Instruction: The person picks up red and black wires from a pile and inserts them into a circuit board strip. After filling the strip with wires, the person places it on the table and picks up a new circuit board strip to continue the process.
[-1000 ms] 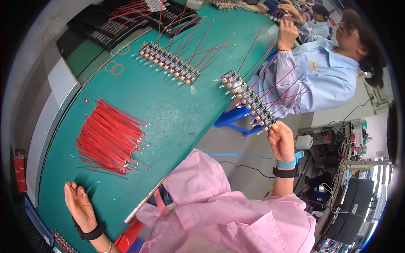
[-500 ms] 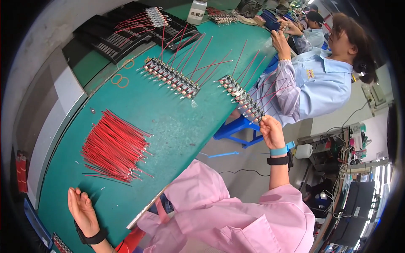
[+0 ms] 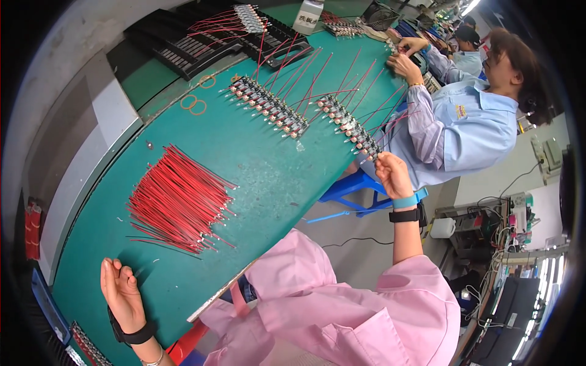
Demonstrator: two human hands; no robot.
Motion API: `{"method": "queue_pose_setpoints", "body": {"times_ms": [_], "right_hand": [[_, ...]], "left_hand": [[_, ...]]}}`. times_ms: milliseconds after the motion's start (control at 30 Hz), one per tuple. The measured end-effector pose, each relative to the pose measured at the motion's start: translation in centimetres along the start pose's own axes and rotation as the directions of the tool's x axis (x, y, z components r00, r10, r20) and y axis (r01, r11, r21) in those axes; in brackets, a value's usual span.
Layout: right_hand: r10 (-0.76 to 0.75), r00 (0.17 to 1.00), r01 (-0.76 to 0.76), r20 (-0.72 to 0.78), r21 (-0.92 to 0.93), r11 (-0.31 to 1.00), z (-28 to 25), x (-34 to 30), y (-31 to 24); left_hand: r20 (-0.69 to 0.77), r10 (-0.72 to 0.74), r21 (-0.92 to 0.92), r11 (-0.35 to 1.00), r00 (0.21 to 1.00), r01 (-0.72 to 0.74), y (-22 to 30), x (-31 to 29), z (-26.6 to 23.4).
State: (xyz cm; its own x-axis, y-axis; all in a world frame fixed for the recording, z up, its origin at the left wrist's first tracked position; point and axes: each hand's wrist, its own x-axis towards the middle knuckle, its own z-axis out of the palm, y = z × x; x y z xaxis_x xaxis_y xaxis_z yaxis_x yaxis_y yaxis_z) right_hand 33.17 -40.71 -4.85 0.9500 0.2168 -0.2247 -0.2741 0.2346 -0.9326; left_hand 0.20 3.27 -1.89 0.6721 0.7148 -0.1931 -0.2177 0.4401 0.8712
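My right hand (image 3: 394, 175) pinches the near end of a strip of small circuit boards (image 3: 349, 127) with thin red wires standing out of it. The strip is tilted at the table's right edge; I cannot tell whether it touches the top. Close to its left lies a similar wired circuit board strip (image 3: 268, 107). My left hand (image 3: 124, 296) is by the near left part of the table, empty, with its fingers loosely bent and apart. Beyond it a thick bundle of cut red wires (image 3: 180, 198) lies on the green table (image 3: 268, 189).
Several rubber bands (image 3: 196, 107) lie near the far left edge. Black slotted trays (image 3: 201, 46) hold another wired board strip (image 3: 250, 18), beside a white labelled container (image 3: 308, 16). At right a co-worker in a light blue shirt (image 3: 470, 122) sits on a blue stool (image 3: 351, 188).
My right hand has brought its circuit board strip leftward, closer to the strip lying on the table. The whole view has shifted slightly. My left hand stays empty in much the same pose.
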Motion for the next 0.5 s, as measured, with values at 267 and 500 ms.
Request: {"method": "queue_pose_setpoints", "body": {"times_ms": [267, 500], "right_hand": [[0.002, 1.0, -0.003, -0.003, -0.08, 0.997, 0.7, 0.7, -0.4], [0.046, 0.998, -0.041, 0.046, -0.109, 0.993, 1.2, 1.8, -0.7]], "left_hand": [[-0.047, -0.006, 0.006, 1.0, 0.999, 0.006, 0.1, -0.5, 1.0], [-0.133, -0.001, 0.026, 1.0, 0.991, 0.004, 0.4, -0.7, 2.1]]}}
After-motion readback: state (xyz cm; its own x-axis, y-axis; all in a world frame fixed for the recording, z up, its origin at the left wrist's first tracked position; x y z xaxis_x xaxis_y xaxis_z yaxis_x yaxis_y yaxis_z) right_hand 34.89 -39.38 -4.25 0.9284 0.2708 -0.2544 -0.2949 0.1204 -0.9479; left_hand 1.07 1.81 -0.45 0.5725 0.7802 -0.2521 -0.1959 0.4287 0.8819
